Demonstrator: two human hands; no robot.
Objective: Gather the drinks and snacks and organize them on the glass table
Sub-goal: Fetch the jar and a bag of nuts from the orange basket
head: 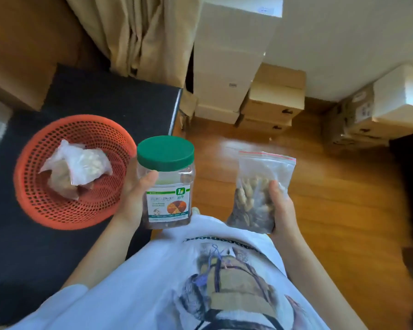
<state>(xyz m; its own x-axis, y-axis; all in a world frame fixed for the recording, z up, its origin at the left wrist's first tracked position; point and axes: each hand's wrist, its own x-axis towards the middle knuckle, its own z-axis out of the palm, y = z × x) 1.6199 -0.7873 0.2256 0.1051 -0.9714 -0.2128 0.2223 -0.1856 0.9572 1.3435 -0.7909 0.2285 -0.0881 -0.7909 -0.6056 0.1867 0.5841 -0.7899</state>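
My left hand point(135, 194) grips a clear plastic jar point(167, 184) with a green lid and a labelled front, upright in front of my chest. A zip bag of peanuts point(258, 186) with a red seal strip is held from below and behind by my right hand point(281, 206). To the left, an orange mesh basket point(45, 206) sits on a dark surface point(22, 258) and holds plastic bags of snacks point(76, 167), one pale and one brown. No glass table is in view.
White boxes point(227, 67) and cardboard boxes point(272, 103) are stacked against the far wall, with more boxes point(379, 110) at the right. A beige curtain point(141, 34) hangs behind the dark surface. Wooden floor point(332, 210) stretches ahead and to the right.
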